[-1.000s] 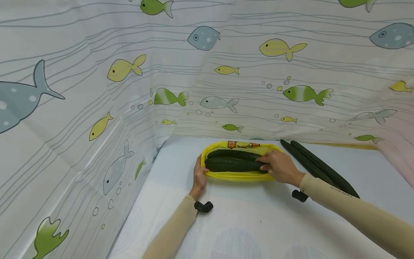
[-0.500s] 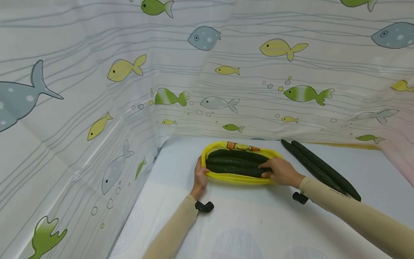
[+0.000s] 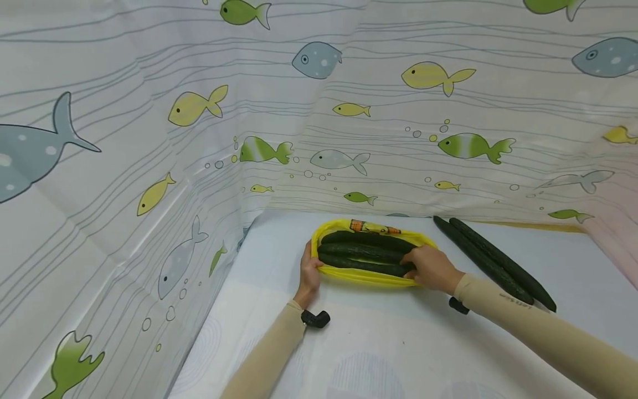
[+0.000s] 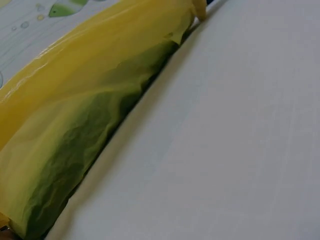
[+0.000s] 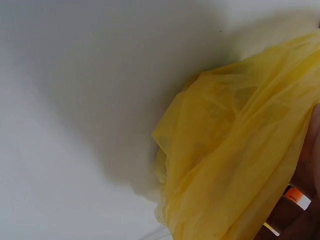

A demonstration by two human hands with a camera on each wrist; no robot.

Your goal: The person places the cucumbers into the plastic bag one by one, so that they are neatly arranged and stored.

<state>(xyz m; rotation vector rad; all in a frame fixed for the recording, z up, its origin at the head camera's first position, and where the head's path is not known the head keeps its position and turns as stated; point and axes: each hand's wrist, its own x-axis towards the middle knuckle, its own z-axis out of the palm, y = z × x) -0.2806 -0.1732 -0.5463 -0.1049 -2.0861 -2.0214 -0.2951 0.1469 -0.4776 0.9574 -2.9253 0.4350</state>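
A yellow plastic bag (image 3: 369,276) lies on the table with its mouth held wide. Three dark green cucumbers show side by side inside it; the front cucumber (image 3: 356,265) lies along the near rim. My left hand (image 3: 309,274) grips the bag's left end, thumb over the rim. At the right end, my right hand (image 3: 432,269) reaches in over the rim, fingers curled at the front cucumber's right end. Its fingertips are partly hidden. In the left wrist view a cucumber (image 4: 75,150) shows through the film; the right wrist view has crumpled bag (image 5: 215,150) beside the fingers.
Two more long cucumbers (image 3: 498,260) lie slanted on the white table (image 3: 369,332) at the right, close to the right forearm. A fish-patterned curtain (image 3: 309,122) stands behind and to the left of the table.
The front cucumber has settled lower against the bag's near side, so three cucumbers show instead of two. My right hand has shifted slightly right and down. The left hand has hardly moved.
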